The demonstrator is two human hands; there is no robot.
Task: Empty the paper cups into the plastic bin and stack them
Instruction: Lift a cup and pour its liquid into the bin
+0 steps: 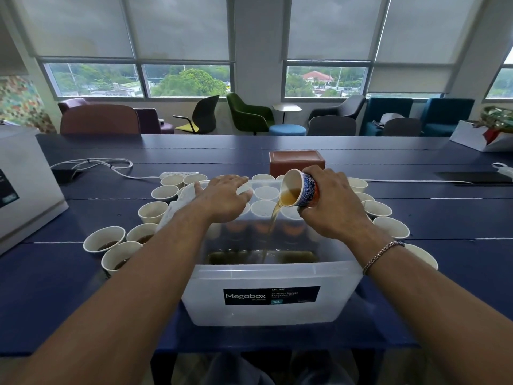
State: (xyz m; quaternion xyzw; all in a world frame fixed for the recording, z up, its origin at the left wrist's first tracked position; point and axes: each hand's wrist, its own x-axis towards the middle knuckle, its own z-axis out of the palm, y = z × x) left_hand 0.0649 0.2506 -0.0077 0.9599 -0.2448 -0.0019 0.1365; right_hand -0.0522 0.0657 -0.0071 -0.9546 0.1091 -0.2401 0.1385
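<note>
Right hand [330, 207] fingers are wrapped round the paper cup [298, 191], tipped over the plastic bin [272, 276] just below them, brown liquid [287, 197] streaming out. Left hand [224, 197] fingers are flat and loose, holding nothing. Cup's light, thin, squashable I'd guess, so grip mid-wall gently, not the rim.

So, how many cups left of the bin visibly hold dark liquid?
3: outermost cup, the cup beside the left forearm, the cup nearest the camera. Farther cups may hide more.
</note>
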